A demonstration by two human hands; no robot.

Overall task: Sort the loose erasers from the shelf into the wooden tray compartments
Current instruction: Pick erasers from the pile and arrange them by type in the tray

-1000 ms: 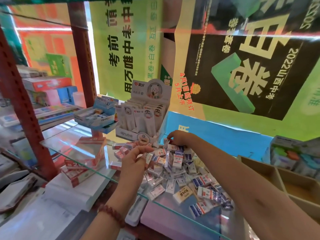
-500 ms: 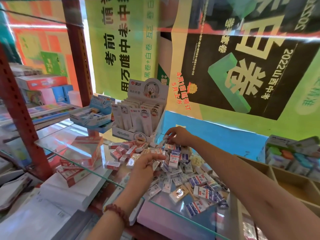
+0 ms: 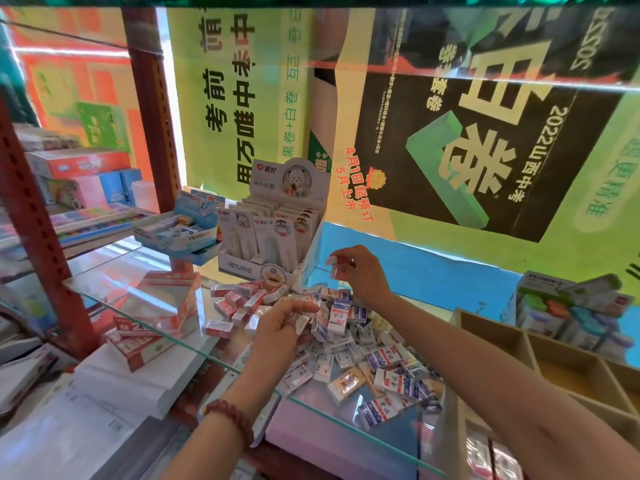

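A heap of loose erasers (image 3: 349, 344) in red, blue and white sleeves covers the middle of the glass shelf (image 3: 145, 303). My right hand (image 3: 360, 271) is lifted above the back of the heap and pinches a red-sleeved eraser (image 3: 337, 268) between thumb and fingers. My left hand (image 3: 282, 323) lies on the left part of the heap with its fingers curled round a white eraser (image 3: 301, 322). The wooden tray (image 3: 540, 355) stands at the right, and the compartments in view look bare.
A white display box of carded items (image 3: 273, 233) stands behind the heap, a blue eraser box (image 3: 180, 230) to its left. A red-and-white carton (image 3: 156, 313) lies at the left on the glass. Packs of coloured goods (image 3: 571, 310) sit behind the tray. A red upright (image 3: 34, 216) stands at the left.
My right hand has risen from the back of the heap with a red-sleeved eraser in its fingers. My left hand has moved right and down onto the heap.
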